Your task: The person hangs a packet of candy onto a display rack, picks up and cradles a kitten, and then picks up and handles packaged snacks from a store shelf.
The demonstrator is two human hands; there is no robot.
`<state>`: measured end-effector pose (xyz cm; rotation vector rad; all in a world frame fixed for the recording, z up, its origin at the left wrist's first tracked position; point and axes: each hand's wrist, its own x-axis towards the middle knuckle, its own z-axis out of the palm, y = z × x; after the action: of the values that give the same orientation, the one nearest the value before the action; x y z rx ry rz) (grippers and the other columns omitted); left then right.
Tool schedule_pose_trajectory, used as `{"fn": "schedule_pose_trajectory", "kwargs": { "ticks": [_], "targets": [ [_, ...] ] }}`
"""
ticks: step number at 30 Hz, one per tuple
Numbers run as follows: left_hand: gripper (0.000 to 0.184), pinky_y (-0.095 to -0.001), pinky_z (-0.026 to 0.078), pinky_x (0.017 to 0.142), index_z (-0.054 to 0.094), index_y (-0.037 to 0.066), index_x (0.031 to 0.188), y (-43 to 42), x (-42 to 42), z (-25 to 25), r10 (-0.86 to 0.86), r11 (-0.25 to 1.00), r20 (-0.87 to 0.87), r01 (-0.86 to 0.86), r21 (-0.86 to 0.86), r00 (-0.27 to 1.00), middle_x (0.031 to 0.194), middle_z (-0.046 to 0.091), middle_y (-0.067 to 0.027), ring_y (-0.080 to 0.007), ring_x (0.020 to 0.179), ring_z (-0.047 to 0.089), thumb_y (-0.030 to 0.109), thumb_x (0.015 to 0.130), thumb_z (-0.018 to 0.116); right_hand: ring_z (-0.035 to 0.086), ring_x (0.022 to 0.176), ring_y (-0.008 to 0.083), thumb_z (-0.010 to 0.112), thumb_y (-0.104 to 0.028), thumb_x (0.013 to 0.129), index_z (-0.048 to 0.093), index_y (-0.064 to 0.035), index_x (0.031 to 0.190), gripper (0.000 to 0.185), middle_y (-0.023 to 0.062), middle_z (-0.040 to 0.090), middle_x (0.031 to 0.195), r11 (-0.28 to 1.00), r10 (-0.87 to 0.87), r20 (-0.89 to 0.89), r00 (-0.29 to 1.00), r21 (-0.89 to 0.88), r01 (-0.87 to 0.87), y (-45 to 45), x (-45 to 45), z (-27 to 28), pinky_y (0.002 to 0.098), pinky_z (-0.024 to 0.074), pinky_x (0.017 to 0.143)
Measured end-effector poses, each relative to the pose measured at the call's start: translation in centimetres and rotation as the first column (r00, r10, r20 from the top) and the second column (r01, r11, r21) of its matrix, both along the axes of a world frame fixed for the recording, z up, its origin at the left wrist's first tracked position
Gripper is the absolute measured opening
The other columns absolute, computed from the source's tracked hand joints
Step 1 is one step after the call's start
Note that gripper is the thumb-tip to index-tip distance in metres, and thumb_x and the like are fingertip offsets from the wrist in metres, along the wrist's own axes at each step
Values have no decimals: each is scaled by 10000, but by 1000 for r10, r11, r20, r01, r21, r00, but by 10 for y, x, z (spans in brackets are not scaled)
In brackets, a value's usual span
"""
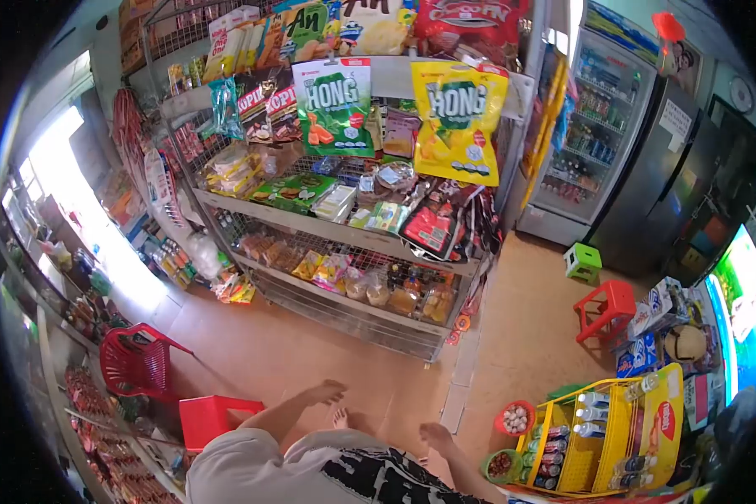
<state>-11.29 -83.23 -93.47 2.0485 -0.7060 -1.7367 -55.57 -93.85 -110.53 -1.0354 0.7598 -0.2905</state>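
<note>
My left hand [326, 392] hangs low in front of my body, its fingers loosely stretched and nothing in them. To the right, my right hand [436, 437] also hangs in the air with its fingers loosely bent; no object shows in it. Neither hand touches the metal shelf rack [344, 313] ahead. On that rack hang a green HONG snack bag [336, 107] and a yellow HONG snack bag [459, 122]. Dark red packets [433, 227] hang lower, at the front edge.
At left stand a red plastic chair [139, 361] and a red stool [214, 420]. On the right are a yellow bottle rack [584, 458], a red bowl [512, 418] of pale round items, a red stool [606, 309], a green stool [581, 262] and a drinks fridge [592, 126].
</note>
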Motion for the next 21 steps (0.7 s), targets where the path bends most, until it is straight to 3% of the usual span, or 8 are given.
{"fn": "schedule_pose_trajectory", "kwargs": {
  "ticks": [1,2,3,5,8,11,16,21],
  "targets": [
    [725,-429,527,945,496,113,1494,-16,-7,16,-3,997,-22,1,-72,1000,1306,652,-117,-239,1142,636,604,969,588,710,937,180,629,-296,999,676,-20,1260,383,122,750,1082,921,-138,249,959,389,31,-18,20,29,310,555,834],
    [682,-404,528,926,518,121,1479,-26,-9,18,-5,985,-81,-9,-175,997,1280,659,-99,-220,1122,637,577,979,594,704,965,171,628,-195,986,663,-27,1277,338,96,739,1103,1000,-25,9,1000,16,25,-24,51,98,308,551,828],
    [639,-380,529,907,539,128,1465,-36,-8,22,-15,962,-139,-24,-273,990,1255,667,-80,-202,1103,638,550,989,599,698,992,163,626,-95,974,650,-35,1294,327,69,728,1125,948,-7,-306,952,-305,-91,-30,85,181,306,547,823],
    [516,-331,523,904,589,127,1419,-52,-9,50,-50,930,-206,-29,-366,977,1236,676,-63,-175,1087,632,468,1032,579,698,1005,163,623,-112,987,647,-31,1299,323,69,724,1137,951,-26,-268,963,-303,-59,-45,128,236,305,544,842],
    [443,-325,524,912,608,93,1396,-53,5,118,-142,815,-110,53,-577,984,1227,683,-68,-156,1066,632,377,1058,579,697,1026,164,623,-156,1012,639,-30,1313,327,68,719,1151,948,-31,-174,984,-317,-27,-55,187,278,306,539,873],
    [400,-335,526,925,615,53,1377,-49,40,117,-126,735,-120,12,-678,985,1225,684,-85,-148,1051,634,294,1058,603,696,1033,164,623,-195,1027,630,-32,1329,343,69,715,1159,943,-21,-94,995,-333,-11,-62,247,311,305,538,886],
    [401,-327,520,950,617,28,1369,-32,93,143,-86,760,-242,-93,-643,967,1241,683,-87,-158,1085,641,260,1042,635,690,1021,159,628,-219,1032,623,-24,1339,363,73,708,1165,961,-66,32,997,-266,72,-67,330,380,300,537,886],
    [398,-320,508,979,613,25,1373,-34,132,150,-53,753,-265,-136,-644,963,1272,681,-85,-161,1147,635,245,1042,636,677,988,132,650,-188,1019,637,-9,1310,342,65,714,1138,894,-64,113,992,-436,108,-92,391,425,285,539,889]
  ]
}}
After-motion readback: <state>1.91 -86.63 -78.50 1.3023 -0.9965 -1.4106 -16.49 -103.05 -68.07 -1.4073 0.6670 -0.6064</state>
